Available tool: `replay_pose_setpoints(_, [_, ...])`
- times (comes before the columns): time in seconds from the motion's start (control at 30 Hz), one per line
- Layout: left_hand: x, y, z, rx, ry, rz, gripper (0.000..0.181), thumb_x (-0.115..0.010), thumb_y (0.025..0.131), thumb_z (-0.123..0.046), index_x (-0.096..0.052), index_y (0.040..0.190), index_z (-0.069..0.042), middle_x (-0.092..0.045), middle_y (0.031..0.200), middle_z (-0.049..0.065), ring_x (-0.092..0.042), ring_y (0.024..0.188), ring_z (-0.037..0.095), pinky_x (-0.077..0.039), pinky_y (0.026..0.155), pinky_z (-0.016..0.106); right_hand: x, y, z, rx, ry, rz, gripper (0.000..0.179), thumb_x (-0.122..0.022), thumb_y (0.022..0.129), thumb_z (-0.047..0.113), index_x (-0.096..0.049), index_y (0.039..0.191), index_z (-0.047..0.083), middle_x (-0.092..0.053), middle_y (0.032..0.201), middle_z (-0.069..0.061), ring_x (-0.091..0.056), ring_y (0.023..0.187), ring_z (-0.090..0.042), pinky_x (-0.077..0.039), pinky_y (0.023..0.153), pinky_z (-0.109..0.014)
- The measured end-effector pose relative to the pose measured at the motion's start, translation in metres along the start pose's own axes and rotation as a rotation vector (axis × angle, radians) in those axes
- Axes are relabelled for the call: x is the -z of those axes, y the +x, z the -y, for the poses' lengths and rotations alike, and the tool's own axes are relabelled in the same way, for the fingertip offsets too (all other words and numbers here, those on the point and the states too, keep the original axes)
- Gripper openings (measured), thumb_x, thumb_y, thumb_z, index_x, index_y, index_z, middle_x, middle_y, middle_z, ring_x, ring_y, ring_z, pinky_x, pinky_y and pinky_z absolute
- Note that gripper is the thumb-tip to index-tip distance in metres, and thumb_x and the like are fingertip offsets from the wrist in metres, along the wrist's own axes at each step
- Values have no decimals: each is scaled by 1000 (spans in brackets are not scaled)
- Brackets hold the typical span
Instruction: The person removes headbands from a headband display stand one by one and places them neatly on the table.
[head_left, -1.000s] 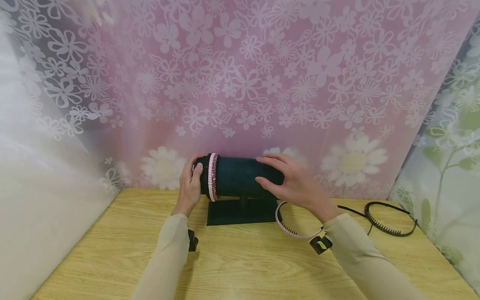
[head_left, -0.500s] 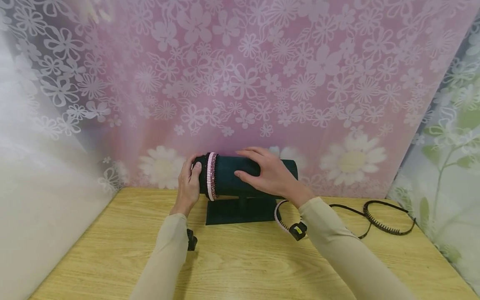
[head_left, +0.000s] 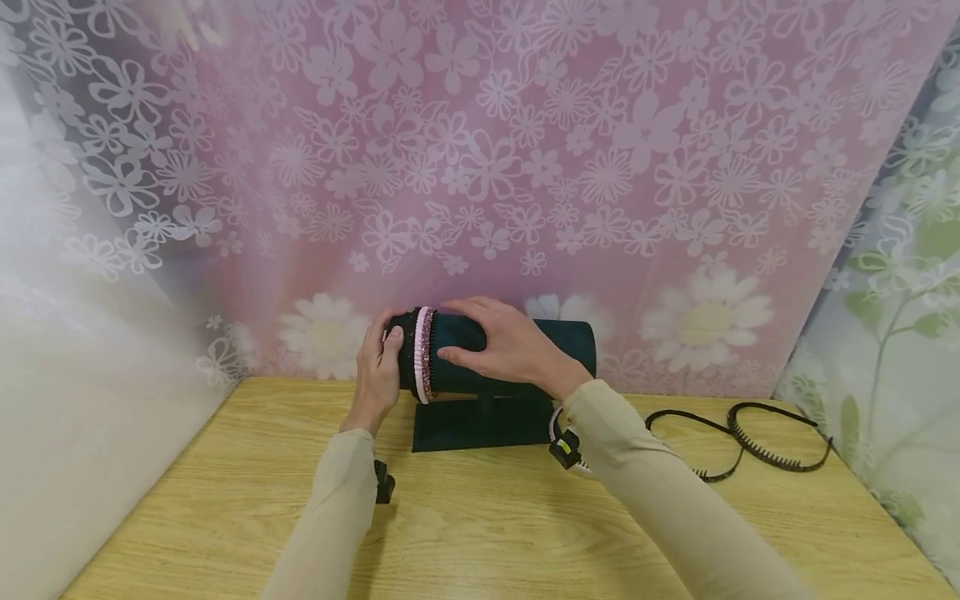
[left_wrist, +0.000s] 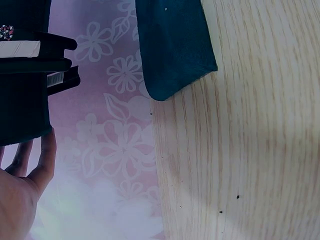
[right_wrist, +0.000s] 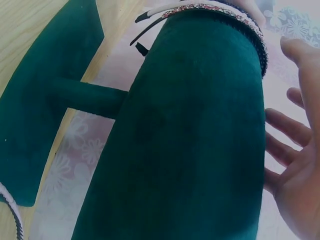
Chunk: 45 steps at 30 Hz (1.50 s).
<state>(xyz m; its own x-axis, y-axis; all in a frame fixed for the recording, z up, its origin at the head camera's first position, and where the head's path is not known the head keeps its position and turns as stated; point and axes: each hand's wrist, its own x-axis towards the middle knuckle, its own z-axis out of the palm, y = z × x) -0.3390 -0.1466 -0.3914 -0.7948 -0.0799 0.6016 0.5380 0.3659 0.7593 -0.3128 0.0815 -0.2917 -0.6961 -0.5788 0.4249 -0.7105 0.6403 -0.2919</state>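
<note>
Headbands [head_left: 422,357] | between left hand [head_left: 377,371] and right hand [head_left: 506,340] | left: grips cylinder [head_left: 572,340] | right: unclenched

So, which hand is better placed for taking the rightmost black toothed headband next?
Probably the right hand: it is nearer that headband and seems free, while the left hand holds one end of the dark-green velvety cylinder.

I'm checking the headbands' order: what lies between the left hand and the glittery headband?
In the head view, a pale pink headband with black banding nearer the left hand.

head camera looks forward, down; close wrist views share the stand [right_wrist: 190,125].
</note>
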Motion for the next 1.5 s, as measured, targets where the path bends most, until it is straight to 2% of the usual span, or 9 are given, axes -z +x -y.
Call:
replay_pose_setpoints(0.27, [0, -1, 0, 5, 7, 4, 44, -37, 110, -40, -51, 146, -18, -51, 146, 5, -49, 136, 24, -38, 116, 53, -11, 9, 3, -41, -129, 59, 76, -70, 88, 63, -47, 154, 31, -56, 147, -5, -54, 134, -31, -41, 111, -62])
replay_pose_setpoints(0.5, [1, 0, -1, 6, 10, 7, 45, -37, 110, -41, -51, 147, -19, -51, 147, 5, -49, 136, 24, -38, 116, 53, -13, 14, 6, -72, -230, 92, 81, -68, 85, 69, -44, 155, 35, -54, 143, -4, -51, 132, -29, -41, 110, -58])
replay_pose_setpoints(0.93, [0, -1, -1, 9, 15, 9, 47, -37, 110, -42, -51, 147, -17, -52, 147, 8, -48, 138, 26, -37, 117, 55, -19, 18, 10, -104, -281, 72, 78, -66, 86, 68, -47, 152, 32, -52, 142, -6, -51, 129, -30, -44, 104, -57])
replay_pose_setpoints(1.23, [0, 0, -3, 6, 11, -1, 45, -37, 110, -40, -51, 147, -18, -52, 148, 4, -49, 137, 23, -38, 116, 53, -22, 21, 13, -137, -275, 35, 71, -62, 88, 64, -50, 149, 29, -54, 137, -5, -53, 125, -29, -45, 99, -55])
replay_pose_setpoints(1.5, [0, 1, -2, 16, 9, 9, 45, -37, 110, -39, -51, 147, -18, -51, 148, 5, -48, 137, 25, -37, 116, 54, -21, 20, 14, -159, -263, 66, 76, -60, 89, 69, -47, 152, 29, -50, 141, -6, -51, 128, -30, -43, 105, -57])
